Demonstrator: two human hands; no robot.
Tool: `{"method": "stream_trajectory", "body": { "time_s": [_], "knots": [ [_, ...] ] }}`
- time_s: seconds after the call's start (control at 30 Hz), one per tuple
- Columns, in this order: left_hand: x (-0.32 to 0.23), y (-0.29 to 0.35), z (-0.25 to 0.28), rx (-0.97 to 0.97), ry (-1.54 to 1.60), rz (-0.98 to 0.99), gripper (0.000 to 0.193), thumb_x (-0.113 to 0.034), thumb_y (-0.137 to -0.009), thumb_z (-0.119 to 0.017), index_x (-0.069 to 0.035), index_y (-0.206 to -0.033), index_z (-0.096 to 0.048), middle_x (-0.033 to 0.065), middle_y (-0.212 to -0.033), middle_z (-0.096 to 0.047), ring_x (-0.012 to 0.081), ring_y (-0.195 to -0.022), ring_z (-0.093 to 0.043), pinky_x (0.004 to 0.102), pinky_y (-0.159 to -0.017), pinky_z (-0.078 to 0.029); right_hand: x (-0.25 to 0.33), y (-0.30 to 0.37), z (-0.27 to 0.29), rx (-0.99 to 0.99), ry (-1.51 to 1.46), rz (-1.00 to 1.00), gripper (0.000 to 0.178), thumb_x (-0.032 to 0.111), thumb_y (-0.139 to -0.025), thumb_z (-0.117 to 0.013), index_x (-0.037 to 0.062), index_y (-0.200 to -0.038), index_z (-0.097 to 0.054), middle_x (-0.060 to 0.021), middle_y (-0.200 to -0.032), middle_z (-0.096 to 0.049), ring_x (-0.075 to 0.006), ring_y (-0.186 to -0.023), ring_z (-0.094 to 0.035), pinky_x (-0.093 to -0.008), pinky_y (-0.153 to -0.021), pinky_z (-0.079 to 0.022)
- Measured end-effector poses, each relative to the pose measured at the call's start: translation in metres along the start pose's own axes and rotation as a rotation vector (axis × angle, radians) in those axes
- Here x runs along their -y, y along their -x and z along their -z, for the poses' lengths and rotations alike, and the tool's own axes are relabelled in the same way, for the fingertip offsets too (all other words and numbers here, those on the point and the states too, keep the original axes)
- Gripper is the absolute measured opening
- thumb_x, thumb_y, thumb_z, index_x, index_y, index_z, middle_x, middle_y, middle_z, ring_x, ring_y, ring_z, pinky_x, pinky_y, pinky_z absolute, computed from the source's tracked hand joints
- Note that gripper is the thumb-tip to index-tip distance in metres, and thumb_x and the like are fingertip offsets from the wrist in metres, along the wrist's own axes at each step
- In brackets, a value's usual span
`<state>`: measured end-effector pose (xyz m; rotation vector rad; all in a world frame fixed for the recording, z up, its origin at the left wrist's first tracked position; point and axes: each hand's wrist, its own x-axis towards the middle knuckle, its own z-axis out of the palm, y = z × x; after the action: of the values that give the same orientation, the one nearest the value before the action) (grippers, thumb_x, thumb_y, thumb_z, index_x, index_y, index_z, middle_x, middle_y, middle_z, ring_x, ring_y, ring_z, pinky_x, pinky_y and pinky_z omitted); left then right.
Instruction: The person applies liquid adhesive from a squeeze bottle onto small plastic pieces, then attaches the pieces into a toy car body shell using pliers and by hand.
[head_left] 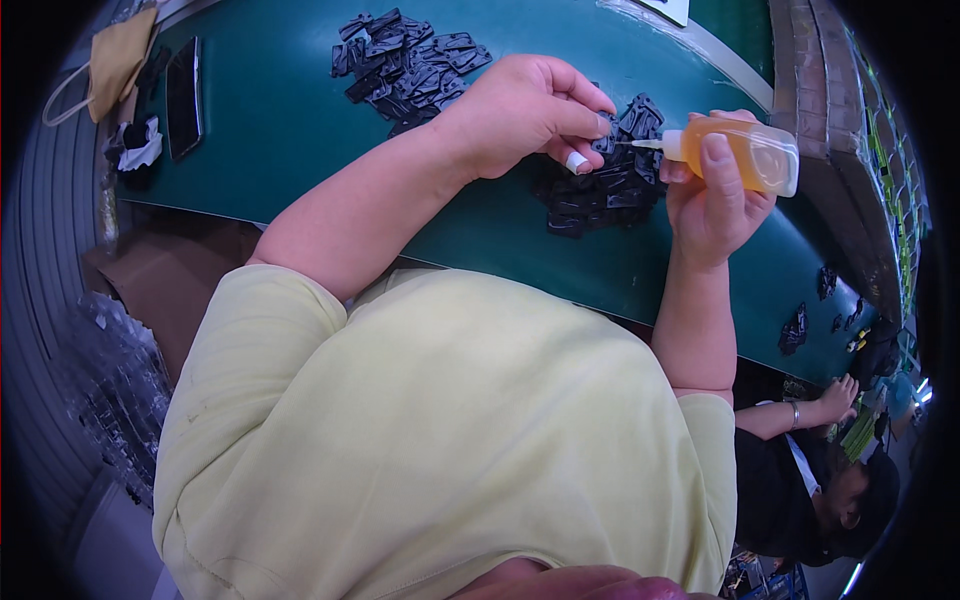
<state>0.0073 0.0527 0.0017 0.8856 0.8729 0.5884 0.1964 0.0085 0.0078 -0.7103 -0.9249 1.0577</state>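
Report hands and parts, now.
Left hand pinching small black part. Right hand holding amber squeeze bottle, nozzle at part. Black parts pile beneath; path unobstructed.

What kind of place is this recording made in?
Probably a small-parts assembly workshop. Heaps of small black plastic parts lie on a green work table, the right hand holds a clear squeeze bottle of amber liquid, and another person works nearby.

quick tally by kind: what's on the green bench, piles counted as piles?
Heaps of black parts: 2, upper heap, heap by the hands
Squeeze bottle, amber liquid: 1
Dark phone: 1
Tan face mask: 1
Total: 5
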Motion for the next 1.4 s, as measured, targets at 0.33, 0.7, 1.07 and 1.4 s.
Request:
{"method": "stream_trajectory", "body": {
  "time_s": [0.33,0.7,1.07,1.4],
  "knots": [
    [0.001,0.002,0.000,0.007,-0.017,-0.007,0.021,-0.006,-0.084,-0.066,0.003,-0.103,-0.061,0.0112,-0.084,-0.067,0.0171,-0.070,-0.069,0.0234,-0.062,-0.056,-0.003,0.004,0.002,0.123,0.108,-0.006,0.028,0.001,-0.081,-0.070,-0.0004,-0.105,-0.057,-0.0107,-0.091,-0.063,-0.0146,-0.069,-0.064,-0.0220,-0.052,-0.053],
    [0.000,-0.004,0.000,0.004,-0.020,-0.002,0.021,-0.007,-0.084,-0.066,0.004,-0.101,-0.061,0.0122,-0.085,-0.068,0.0178,-0.070,-0.069,0.0241,-0.062,-0.057,-0.007,-0.001,0.004,0.130,0.104,-0.026,0.026,0.000,-0.080,-0.070,-0.0005,-0.103,-0.058,-0.0110,-0.089,-0.063,-0.0148,-0.069,-0.064,-0.0217,-0.052,-0.052],
    [0.005,-0.004,0.004,0.012,0.098,0.061,0.023,-0.002,-0.082,-0.066,0.005,-0.102,-0.059,0.0108,-0.082,-0.064,0.0174,-0.064,-0.066,0.0275,-0.057,-0.056,-0.004,-0.017,0.013,-0.226,-0.108,-0.201,0.017,0.010,-0.083,-0.062,0.0030,-0.097,-0.056,-0.0089,-0.077,-0.058,-0.0123,-0.050,-0.053,-0.0229,-0.042,-0.045],
    [-0.006,-0.006,0.007,-0.018,0.017,-0.100,0.027,-0.001,-0.084,-0.063,0.007,-0.109,-0.057,0.0110,-0.083,-0.065,0.0155,-0.064,-0.065,0.0253,-0.060,-0.055,-0.003,-0.041,0.044,-0.377,-0.300,-0.302,0.015,0.021,-0.087,-0.060,0.0080,-0.090,-0.053,-0.0055,-0.074,-0.057,-0.0084,-0.052,-0.048,-0.0226,-0.048,-0.040]
  ]
}}
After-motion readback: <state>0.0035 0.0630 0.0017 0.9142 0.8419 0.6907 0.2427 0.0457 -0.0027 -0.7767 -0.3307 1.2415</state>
